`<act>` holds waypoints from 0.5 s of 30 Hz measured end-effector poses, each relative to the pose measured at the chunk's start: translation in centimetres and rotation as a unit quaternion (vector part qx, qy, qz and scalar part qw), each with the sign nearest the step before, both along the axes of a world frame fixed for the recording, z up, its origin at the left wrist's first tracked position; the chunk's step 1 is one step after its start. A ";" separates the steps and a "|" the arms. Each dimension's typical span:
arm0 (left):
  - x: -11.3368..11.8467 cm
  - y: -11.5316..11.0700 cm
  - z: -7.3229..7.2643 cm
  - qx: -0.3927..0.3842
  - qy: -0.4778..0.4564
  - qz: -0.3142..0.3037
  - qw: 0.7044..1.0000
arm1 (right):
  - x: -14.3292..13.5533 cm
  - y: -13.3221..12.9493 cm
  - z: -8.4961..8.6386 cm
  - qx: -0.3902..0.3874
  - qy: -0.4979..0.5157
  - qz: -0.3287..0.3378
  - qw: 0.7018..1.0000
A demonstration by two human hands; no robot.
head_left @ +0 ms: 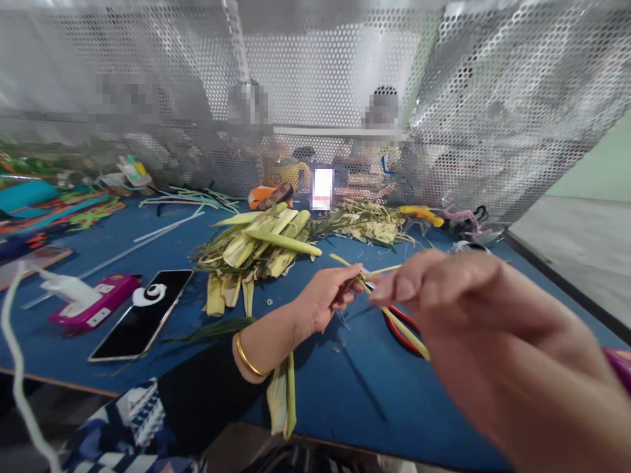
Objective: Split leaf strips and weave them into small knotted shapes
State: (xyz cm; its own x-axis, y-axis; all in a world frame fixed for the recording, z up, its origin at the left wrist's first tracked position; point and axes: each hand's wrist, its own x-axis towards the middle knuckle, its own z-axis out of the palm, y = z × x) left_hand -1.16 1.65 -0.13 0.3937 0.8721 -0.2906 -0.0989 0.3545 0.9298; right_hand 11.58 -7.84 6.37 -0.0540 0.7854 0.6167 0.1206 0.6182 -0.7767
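My left hand [328, 295], with a gold bangle on the wrist, is closed around thin pale yellow-green plant strips [340, 260] over the middle of the table. The strips cross at its fingertips, and one long strip [407, 333] slants down to the right. Large and blurred in front, my right hand [453, 295] is closed, thumb and fingertips pinched on a strip close to my left fingers. Scissors with red handles [401, 334] lie on the table, partly hidden below my right hand. Left of my hands is a pile of pale green husks [266, 240].
A black phone [148, 315] and a purple tissue pack [106, 302] lie at left on the blue table [315, 394]. Shredded fibres [367, 220] and a lit phone [322, 188] are at the back, before a perforated metal screen [330, 72]. A white cable [17, 368] hangs front left.
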 end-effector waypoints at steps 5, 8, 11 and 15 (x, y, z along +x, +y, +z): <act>-0.3 0.3 0.5 -0.022 -0.077 0.047 0.996 | 3.5 6.1 -4.2 -0.162 0.029 -0.198 0.966; -0.2 0.3 0.4 -0.017 -0.072 0.072 0.995 | 4.6 8.2 -6.3 -0.327 0.037 -0.110 0.938; 0.0 0.1 0.1 -0.016 -0.057 0.052 0.997 | 4.1 8.3 -7.0 -0.397 0.140 0.002 0.907; 0.2 -0.3 -0.3 -0.018 -0.025 -0.016 0.999 | 3.0 7.7 -7.1 -0.419 0.230 0.050 0.877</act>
State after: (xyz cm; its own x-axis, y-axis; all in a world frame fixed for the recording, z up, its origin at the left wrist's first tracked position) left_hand -0.95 1.34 -0.40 0.4355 0.8484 -0.3009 -0.1338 0.3915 0.9104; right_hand 14.59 -0.12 -0.70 -0.0454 0.9786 -0.2007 -0.3472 -0.2039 -0.9154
